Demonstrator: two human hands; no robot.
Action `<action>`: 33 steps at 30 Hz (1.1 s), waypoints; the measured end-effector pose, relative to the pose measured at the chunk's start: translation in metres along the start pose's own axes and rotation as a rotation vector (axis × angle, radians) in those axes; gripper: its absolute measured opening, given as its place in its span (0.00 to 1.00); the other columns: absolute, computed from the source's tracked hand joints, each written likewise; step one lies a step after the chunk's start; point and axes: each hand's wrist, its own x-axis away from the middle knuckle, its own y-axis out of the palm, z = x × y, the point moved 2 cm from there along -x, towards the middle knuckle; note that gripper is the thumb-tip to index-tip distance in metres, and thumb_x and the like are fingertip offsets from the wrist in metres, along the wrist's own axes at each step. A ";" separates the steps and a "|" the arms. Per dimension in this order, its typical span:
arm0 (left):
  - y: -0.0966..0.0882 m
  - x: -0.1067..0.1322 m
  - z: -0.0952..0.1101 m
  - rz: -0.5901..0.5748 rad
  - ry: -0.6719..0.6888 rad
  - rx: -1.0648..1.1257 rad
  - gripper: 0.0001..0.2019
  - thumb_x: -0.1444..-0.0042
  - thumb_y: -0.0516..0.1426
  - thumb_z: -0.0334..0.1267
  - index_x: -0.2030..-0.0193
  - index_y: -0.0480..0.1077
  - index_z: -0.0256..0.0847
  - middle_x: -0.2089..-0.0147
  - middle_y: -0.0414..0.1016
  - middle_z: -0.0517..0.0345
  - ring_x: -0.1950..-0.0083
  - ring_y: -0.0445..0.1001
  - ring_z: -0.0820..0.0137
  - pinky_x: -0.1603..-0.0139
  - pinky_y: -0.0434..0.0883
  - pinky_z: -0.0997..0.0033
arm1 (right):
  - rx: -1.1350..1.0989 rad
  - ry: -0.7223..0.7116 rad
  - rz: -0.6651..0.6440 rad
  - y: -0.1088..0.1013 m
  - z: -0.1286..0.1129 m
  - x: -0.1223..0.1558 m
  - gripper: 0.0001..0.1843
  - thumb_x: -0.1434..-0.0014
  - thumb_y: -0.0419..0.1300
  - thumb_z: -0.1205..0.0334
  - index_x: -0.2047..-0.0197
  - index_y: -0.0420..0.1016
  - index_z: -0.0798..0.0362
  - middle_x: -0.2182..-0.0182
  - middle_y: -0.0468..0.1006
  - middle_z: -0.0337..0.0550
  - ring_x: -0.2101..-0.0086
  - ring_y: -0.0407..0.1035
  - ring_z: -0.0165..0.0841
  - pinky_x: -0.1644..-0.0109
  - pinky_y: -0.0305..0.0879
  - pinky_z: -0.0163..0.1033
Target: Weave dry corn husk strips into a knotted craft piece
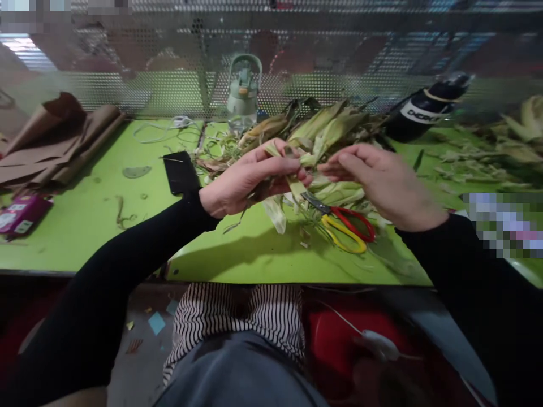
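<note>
My left hand (261, 172) is closed around a pale green strip of corn husk (296, 185), above the green table. To its right, my right hand (382, 183) has its thumb and fingers pressed together near the strip. Whatever sits between those fingertips is too blurred to make out. Below both hands lie scissors (324, 210) with one red and one yellow handle, their blades pointing up and left, partly hidden. A heap of corn husks (335, 127), green and dried brown, spreads behind my hands.
A black phone (180, 171) lies left of my left wrist. Behind stand a clear green-lidded bottle (242, 102) and a tilted black bottle (424, 110). Brown paper (63, 141) and a purple box (25, 215) are at left. More husks (504, 150) lie at right.
</note>
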 end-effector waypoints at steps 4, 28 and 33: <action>-0.019 0.010 -0.009 0.010 -0.048 0.025 0.07 0.42 0.60 0.28 0.65 0.65 0.37 0.68 0.76 0.62 0.62 0.81 0.73 0.55 0.74 0.73 | 0.662 0.011 -0.057 -0.004 0.016 -0.001 0.12 0.32 0.53 0.60 0.61 0.76 0.54 0.62 0.83 0.52 0.63 0.75 0.39 0.61 0.62 0.40; -0.043 0.022 -0.036 0.074 -0.228 -0.044 0.08 0.43 0.60 0.26 0.65 0.64 0.37 0.69 0.76 0.64 0.66 0.78 0.78 0.61 0.72 0.78 | 0.338 -0.483 -0.227 0.046 -0.002 0.039 0.11 0.35 0.60 0.54 0.63 0.80 0.49 0.76 0.75 0.38 0.76 0.65 0.30 0.73 0.57 0.38; -0.039 0.024 -0.045 0.016 -0.276 -0.042 0.11 0.46 0.64 0.31 0.64 0.64 0.37 0.68 0.77 0.62 0.65 0.78 0.77 0.59 0.73 0.76 | 0.377 -0.590 -0.144 0.051 -0.010 0.038 0.07 0.36 0.62 0.58 0.65 0.77 0.49 0.81 0.63 0.33 0.79 0.58 0.29 0.72 0.54 0.38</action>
